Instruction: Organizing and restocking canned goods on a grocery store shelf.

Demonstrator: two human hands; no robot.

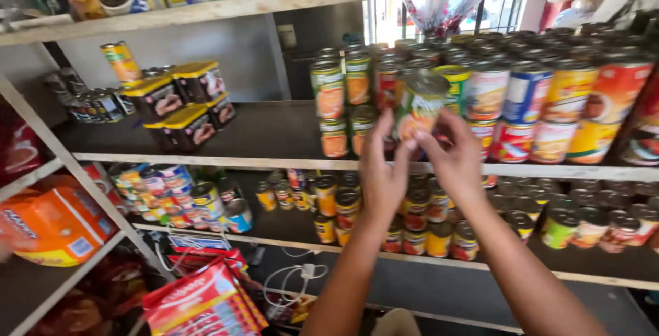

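A small grocery shop: rough wooden plank shelves (274,159) hold stacked rows of colourful labelled tin cans (528,96) at right, black yellow-lidded boxes (185,102) far left, orange packets (55,223) near left.

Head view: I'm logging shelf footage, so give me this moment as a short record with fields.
place: wooden shelves stocked with tins
left hand: fingertips on the can
right hand: grips the can from the right
can: green label, tilted, held at the middle shelf's front edge
behind: stacked tins
left on that shelf: dark boxes with yellow lids
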